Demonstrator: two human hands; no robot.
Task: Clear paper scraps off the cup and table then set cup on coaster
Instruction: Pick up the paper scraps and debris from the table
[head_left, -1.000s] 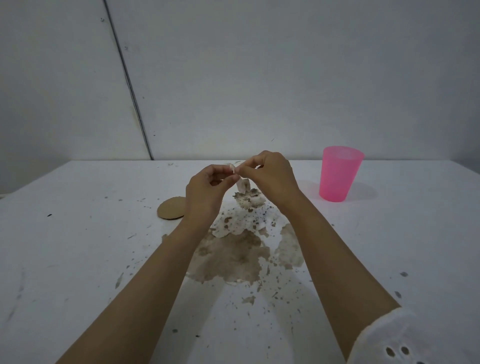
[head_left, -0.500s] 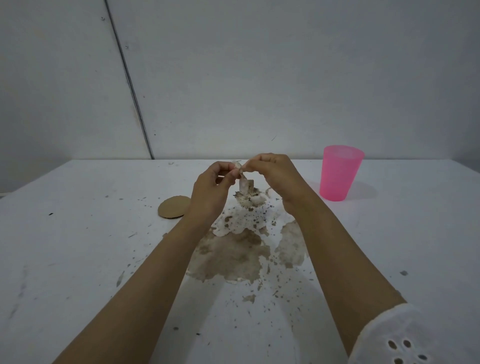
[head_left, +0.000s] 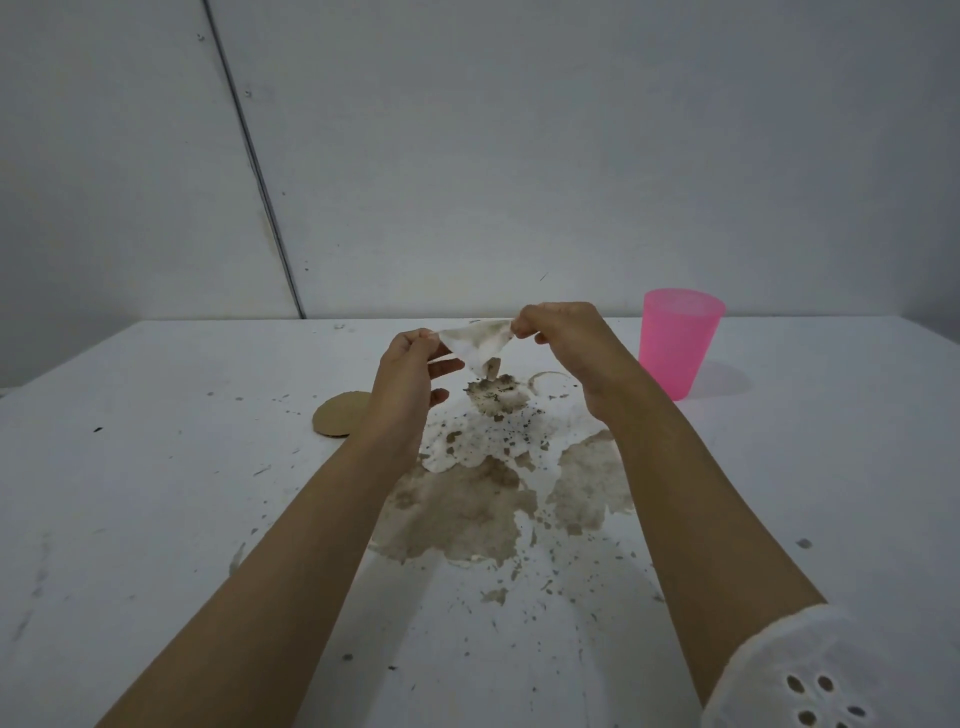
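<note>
A stained, wet paper scrap (head_left: 480, 340) is stretched out in the air between my left hand (head_left: 408, 371) and my right hand (head_left: 563, 343), each pinching one end. Below it on the white table (head_left: 156, 493) lies a small soiled clump of paper (head_left: 496, 395), and nearer to me larger brown-stained torn paper pieces (head_left: 467, 509). A pink plastic cup (head_left: 678, 348) stands upright to the right of my right hand, apart from it. A round brown coaster (head_left: 340, 414) lies flat on the table, partly hidden behind my left wrist.
Small dark specks and paper crumbs are scattered over the table around the stain. A faint ring mark (head_left: 550, 382) shows near the clump. A grey wall rises just behind the table's far edge.
My hands have moved apart, pulling the crumpled scrap open into a stretched sheet. The cup and coaster have not moved.
</note>
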